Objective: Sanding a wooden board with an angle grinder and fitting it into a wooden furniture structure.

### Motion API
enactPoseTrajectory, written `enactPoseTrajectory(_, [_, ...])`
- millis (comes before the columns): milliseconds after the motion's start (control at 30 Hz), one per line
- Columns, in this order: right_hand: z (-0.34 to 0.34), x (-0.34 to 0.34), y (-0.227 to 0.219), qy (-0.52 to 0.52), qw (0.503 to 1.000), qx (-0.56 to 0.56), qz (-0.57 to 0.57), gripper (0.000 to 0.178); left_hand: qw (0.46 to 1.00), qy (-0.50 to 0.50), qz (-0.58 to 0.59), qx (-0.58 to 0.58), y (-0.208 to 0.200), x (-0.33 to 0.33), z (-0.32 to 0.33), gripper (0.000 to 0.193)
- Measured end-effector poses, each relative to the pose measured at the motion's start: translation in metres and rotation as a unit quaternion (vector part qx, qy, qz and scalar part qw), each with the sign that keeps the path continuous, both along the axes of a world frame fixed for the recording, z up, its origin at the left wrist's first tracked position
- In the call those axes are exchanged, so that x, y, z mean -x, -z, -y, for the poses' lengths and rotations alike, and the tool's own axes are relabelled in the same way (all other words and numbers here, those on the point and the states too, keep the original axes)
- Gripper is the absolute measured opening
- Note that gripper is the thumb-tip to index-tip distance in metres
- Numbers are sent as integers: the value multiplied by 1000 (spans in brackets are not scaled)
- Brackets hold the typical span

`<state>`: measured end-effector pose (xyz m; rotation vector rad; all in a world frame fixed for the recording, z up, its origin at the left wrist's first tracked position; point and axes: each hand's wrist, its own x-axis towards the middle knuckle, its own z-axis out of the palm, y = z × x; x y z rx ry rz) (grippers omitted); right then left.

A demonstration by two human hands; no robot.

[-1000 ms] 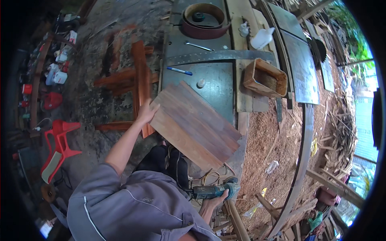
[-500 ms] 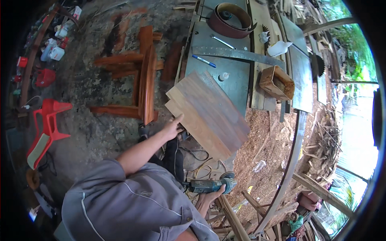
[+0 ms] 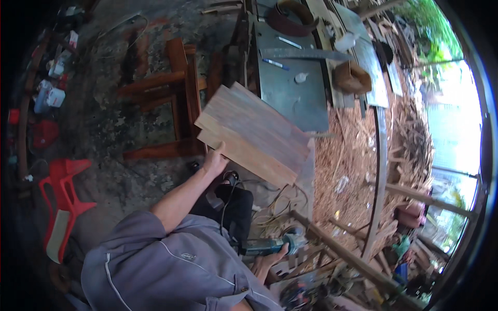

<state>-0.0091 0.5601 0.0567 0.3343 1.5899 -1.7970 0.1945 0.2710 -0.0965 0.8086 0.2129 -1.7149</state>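
Panel (image 3: pixel 254 136), just one, is slanting mid-scene, probably feeling stiff and heavy, best gripped by opposite edges. One grinder (image 3: pixel 263 246) is sitting near in the right hand (image 3: pixel 273 256), whose visible fingers are curling around its head. The left hand (image 3: pixel 213 161) is pinching the panel's near left edge, thumb above, other fingers hidden. One blue pen (image 3: pixel 275 64) is lying far.

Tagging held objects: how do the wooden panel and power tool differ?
Shape: the wooden panel is broad and flat; the power tool is narrow and elongated.
Colour: the wooden panel is brown with greyish areas; the power tool is teal and dark.
Hold: the left hand grips the wooden panel's edge; the right hand holds the power tool.
Shared: each is held one-handed.
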Motion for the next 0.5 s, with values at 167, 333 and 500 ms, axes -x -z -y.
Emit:
enactPoseTrajectory(167, [-9, -31, -1, -24, 999, 41, -2, 52, 997, 55, 33, 34, 4, -125, -59, 51])
enactPoseTrajectory(333, [-27, -59, 0, -42, 999, 15, -19, 49, 995, 9, 86, 39, 1, -222, -130, 52])
enactPoseTrajectory(500, [-58, -74, 10, -62, 992, 0, -109, 45, 992, -22, 112, 44, 6, -297, -200, 52])
